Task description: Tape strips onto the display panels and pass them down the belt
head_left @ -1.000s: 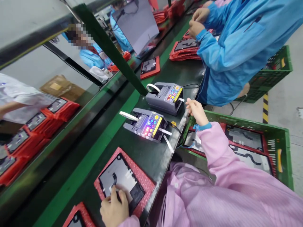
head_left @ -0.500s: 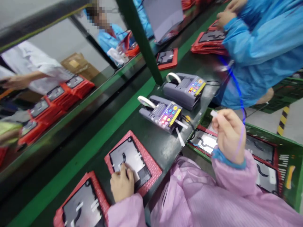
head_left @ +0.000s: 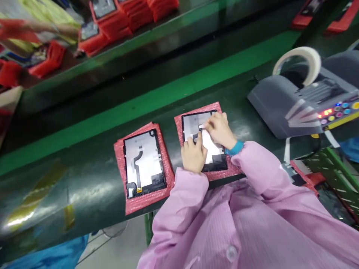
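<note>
A screen panel [head_left: 207, 147] with a black frame lies on pink bubble wrap [head_left: 179, 125] on the dark green bench. My left hand [head_left: 194, 154] rests on this panel, its index finger stretched toward the dark ribbon cable. Beside it, my right hand [head_left: 220, 129] pinches a small piece of white tape [head_left: 201, 127] over the upper end of the cable. A second panel [head_left: 146, 160], also on pink wrap, lies to the left, with its curved black cable and gold connector showing. No hand touches that one.
A grey tape dispenser [head_left: 305, 97] with a white tape roll [head_left: 315, 65] stands at the right. Red-wrapped stacks [head_left: 114, 24] line the far shelf, near another person's arm [head_left: 45, 28]. A green crate [head_left: 333, 168] sits below the bench at the lower right.
The view has swung left. My right hand has come from above the crate to the panel, bringing the small white piece beside my left hand, which stays on the panel.
</note>
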A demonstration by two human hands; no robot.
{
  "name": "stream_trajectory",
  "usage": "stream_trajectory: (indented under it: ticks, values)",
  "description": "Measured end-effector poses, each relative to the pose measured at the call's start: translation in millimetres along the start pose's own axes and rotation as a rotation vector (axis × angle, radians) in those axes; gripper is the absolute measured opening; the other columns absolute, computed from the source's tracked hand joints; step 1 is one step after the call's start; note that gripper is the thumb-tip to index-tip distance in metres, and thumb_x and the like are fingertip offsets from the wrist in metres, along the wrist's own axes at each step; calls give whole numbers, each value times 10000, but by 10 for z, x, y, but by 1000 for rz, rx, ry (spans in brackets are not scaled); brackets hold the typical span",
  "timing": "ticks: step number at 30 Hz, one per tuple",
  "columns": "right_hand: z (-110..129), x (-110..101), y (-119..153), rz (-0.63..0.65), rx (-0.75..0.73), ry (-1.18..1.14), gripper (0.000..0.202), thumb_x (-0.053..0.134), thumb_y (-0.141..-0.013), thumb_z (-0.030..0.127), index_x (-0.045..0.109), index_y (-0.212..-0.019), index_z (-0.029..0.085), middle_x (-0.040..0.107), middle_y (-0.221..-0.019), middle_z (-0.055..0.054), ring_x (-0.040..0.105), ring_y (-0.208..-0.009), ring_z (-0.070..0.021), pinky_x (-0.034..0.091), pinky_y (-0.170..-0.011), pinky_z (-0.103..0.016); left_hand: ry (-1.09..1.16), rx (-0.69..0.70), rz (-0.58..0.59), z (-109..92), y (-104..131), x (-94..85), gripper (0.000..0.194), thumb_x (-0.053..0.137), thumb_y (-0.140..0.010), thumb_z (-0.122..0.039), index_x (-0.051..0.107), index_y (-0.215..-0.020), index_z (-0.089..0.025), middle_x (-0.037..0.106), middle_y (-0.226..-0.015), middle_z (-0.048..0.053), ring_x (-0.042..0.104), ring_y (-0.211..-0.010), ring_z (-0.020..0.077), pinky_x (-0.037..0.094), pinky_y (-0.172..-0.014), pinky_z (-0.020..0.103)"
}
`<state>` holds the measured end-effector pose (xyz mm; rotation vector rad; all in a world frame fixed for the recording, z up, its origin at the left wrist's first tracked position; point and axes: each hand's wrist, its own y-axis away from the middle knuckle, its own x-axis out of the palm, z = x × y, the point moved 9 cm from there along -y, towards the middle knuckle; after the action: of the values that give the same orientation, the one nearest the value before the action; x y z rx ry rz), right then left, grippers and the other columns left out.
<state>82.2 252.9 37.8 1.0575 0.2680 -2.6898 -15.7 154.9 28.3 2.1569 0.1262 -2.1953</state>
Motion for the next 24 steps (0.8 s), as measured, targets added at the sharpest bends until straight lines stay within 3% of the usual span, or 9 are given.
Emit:
stream_trajectory:
  ticks: [6,15,19,21,24]
  values:
    - [-7,106,62,-54,66,98,185,546,-899,241,658,-766,178,606,-1026,-121,463,-1098,-326,367,-936,-512,55,-6,14,9,-26,8,548,443,-957,-231,487,-1503,-227,546,-1024,111,564,-918,248,464,-796,352]
    - [19,166,49,-52,72,173,213,507,-903,219,677,-786,168,595,-1043,-132,461,-1083,-323,366,-915,-521,113,-2,58,-5,-26,29,544,437,-956,-204,475,-1499,-203,528,-1037,115,548,-933,249,478,-797,355]
    - [32,152,64,-80,52,195,224,491,-895,220,661,-761,165,590,-1027,-139,463,-1060,-317,381,-900,-515,94,28,60,-35,-52,-8,543,440,-941,-189,489,-1482,-183,530,-1339,169,549,-972,253,499,-805,369]
    - [44,151,70,-86,38,220,226,484,-897,219,655,-761,163,588,-1024,-139,469,-1052,-316,389,-897,-517,80,59,63,-61,-70,-18,544,435,-941,-191,493,-1481,-172,448,-1522,156,546,-977,253,513,-797,373]
    - [89,154,68,-96,14,254,227,483,-904,224,648,-762,160,582,-1020,-142,474,-1042,-316,401,-895,-522,82,99,79,-91,-95,-20,559,426,-944,-195,475,-1500,-163,420,-1592,108,544,-990,258,526,-797,376]
